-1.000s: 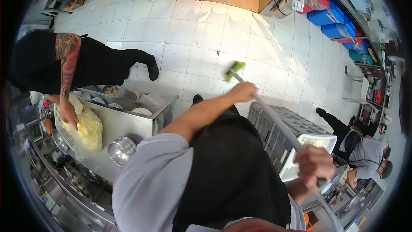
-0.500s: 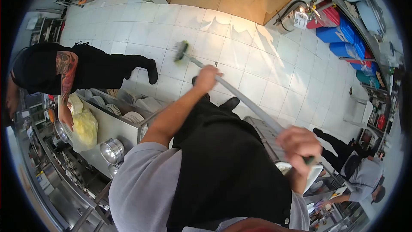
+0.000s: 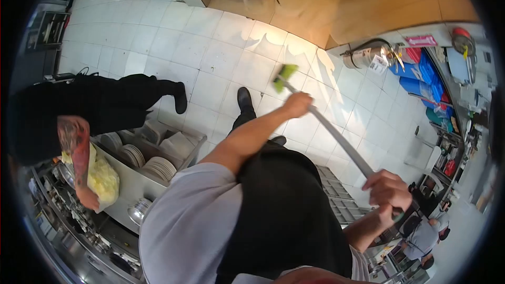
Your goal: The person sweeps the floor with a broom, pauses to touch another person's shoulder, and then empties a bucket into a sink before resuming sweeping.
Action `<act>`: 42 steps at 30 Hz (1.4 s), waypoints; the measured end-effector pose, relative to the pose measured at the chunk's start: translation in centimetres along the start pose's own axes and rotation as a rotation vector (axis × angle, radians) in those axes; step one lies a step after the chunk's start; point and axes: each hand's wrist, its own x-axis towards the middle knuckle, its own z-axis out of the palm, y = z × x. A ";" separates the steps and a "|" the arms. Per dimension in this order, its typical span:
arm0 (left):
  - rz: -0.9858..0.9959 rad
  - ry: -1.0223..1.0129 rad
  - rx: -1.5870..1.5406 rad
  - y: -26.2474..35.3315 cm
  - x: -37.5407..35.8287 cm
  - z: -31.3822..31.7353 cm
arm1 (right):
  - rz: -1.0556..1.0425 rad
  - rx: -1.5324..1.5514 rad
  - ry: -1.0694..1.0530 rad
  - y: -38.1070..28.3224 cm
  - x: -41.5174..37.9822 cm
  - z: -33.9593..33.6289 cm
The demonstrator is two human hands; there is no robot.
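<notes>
A long-handled broom with a grey pole slants across the view, its yellow-green bristle head down at the white tiled floor. Partway down the pole, my left hand is closed around it, arm stretched forward. My right hand grips the upper end, out to the right of my body, and the pole's tip pokes out below the fist. Beyond the left hand, the bristle head lies beside bright light patches on the tiles.
At left, a person in black reaches toward a yellowish plastic bag on a metal counter, beside stacked plates. A fire extinguisher stands by the wall. Grey crates sit at my right; other people are behind them.
The broom head has swept to the right across the floor, and both hands moved right with the pole. My body has turned, and one shoe now shows further forward.
</notes>
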 end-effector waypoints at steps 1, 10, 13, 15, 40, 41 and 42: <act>-0.005 0.072 0.053 -3.9 -1.3 -2.5 | 0.006 0.054 0.020 1.9 1.4 1.4; -0.309 0.214 0.224 -13.7 -6.7 -21.4 | 0.078 0.299 -0.150 7.1 13.5 7.1; -0.178 0.147 0.147 -7.3 -1.1 -19.7 | -0.045 0.266 -0.221 3.6 14.7 0.6; -0.100 0.087 0.008 -2.7 3.6 -16.5 | -0.114 0.139 -0.369 -0.7 16.6 -2.5; -0.328 0.573 0.106 -11.3 20.5 -25.3 | -0.272 0.313 -0.512 11.9 37.3 -7.6; -0.248 0.657 0.016 -10.4 22.7 -25.3 | -0.295 0.248 -0.563 10.5 38.2 -7.1; -0.195 0.685 -0.036 -10.6 24.7 -25.4 | -0.302 0.252 -0.586 10.3 39.3 -6.0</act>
